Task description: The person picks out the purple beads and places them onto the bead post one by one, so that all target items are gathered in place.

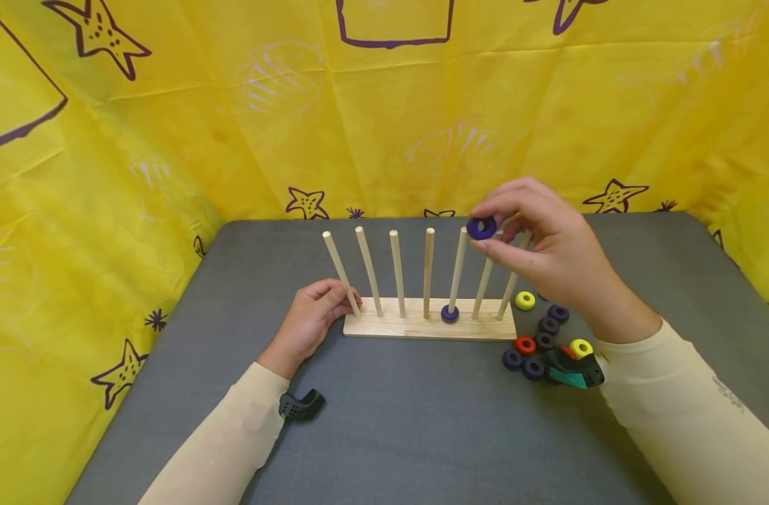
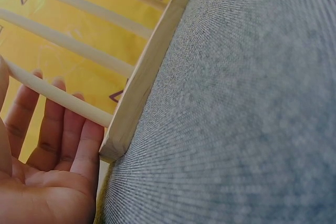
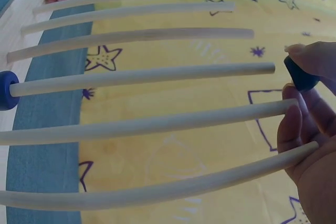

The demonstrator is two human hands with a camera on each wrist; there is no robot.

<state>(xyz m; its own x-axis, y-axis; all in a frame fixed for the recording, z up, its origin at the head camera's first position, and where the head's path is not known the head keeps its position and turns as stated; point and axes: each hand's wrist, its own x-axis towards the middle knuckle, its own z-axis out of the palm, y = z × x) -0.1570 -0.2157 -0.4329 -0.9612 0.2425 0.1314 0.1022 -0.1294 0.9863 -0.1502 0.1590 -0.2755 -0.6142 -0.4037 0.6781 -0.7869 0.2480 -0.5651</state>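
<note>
My right hand (image 1: pixel 548 245) pinches a dark blue ring (image 1: pixel 474 230) between thumb and fingers. The ring is held up beside the top of the fifth peg from the left; in the right wrist view, the blue ring (image 3: pixel 303 78) sits just off that peg's tip (image 3: pixel 268 68). A wooden rack (image 1: pixel 416 328) with several upright pegs stands on the table, one blue ring (image 1: pixel 449 318) at the foot of the fifth peg. My left hand (image 1: pixel 310 315) holds the rack's left end, its thumb and fingers about the leftmost peg (image 2: pixel 68 99).
Right of the rack lie several loose rings: a yellow ring (image 1: pixel 519 301), a red ring (image 1: pixel 519 349) and several dark ones, partly behind my right wrist's camera mount (image 1: pixel 589 372). A yellow patterned cloth (image 1: pixel 384 126) hangs behind the grey table (image 1: pixel 384 421).
</note>
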